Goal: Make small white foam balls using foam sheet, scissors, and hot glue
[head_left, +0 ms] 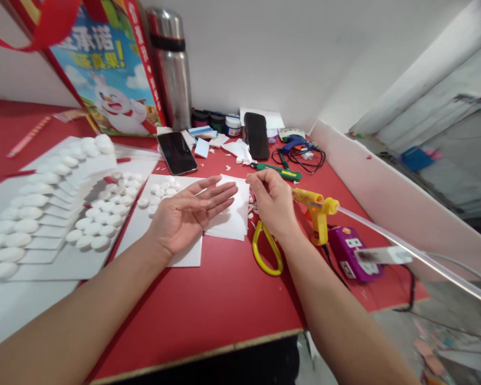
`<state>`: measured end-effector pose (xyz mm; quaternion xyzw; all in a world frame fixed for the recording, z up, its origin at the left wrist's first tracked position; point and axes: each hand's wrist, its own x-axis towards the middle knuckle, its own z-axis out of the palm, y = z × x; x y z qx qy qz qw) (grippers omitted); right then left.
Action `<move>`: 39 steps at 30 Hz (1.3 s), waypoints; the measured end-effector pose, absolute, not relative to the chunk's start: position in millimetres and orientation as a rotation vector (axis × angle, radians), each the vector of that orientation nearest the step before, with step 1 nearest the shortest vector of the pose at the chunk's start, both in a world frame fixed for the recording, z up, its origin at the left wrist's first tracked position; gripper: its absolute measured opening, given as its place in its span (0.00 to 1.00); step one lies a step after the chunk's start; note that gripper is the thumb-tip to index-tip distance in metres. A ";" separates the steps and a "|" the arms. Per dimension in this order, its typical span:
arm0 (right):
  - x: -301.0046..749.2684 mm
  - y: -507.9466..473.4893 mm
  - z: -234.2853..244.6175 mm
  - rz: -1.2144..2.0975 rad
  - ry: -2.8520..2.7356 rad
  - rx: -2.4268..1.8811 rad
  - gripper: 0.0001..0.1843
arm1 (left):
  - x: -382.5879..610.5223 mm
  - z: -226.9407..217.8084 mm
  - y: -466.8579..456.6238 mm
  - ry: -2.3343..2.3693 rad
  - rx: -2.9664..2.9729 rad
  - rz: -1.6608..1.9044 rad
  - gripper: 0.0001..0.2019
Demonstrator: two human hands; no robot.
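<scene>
My left hand point(190, 216) is open, palm turned up and fingers stretched out, above a white board point(188, 254) and a small stack of white sheets point(228, 227). Small white discs point(160, 191) lie on that board just beyond the wrist. Facing it, my right hand point(274, 203) has thumb and fingers pinched together by the sheets' right edge; whatever is between the fingertips is too small to make out. A yellow looped handle point(268, 250) lies beside the right wrist. White scraps are scattered under the right hand.
A yellow glue gun point(316, 211) with a long clear stick stands right, by a purple power block point(355, 254). Behind are a green cutter point(278, 171), two phones point(178, 153), a steel flask point(172, 75) and a box point(116, 80). Left, rows of white ovals point(28, 214) cover boards.
</scene>
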<state>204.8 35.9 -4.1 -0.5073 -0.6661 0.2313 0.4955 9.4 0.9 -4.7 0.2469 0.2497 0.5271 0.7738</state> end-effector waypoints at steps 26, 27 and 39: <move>229.7 53.3 -3.4 0.467 -1.306 -1.247 0.02 | 9.1 -6.3 4.7 0.684 0.594 1.188 0.20; 230.0 53.2 -3.5 0.465 -1.313 -1.256 0.03 | 9.3 -6.3 4.5 0.687 0.604 1.185 0.20; 234.3 53.4 -3.8 0.272 -1.356 -1.385 0.21 | 13.4 -12.4 0.2 0.867 0.915 1.209 0.17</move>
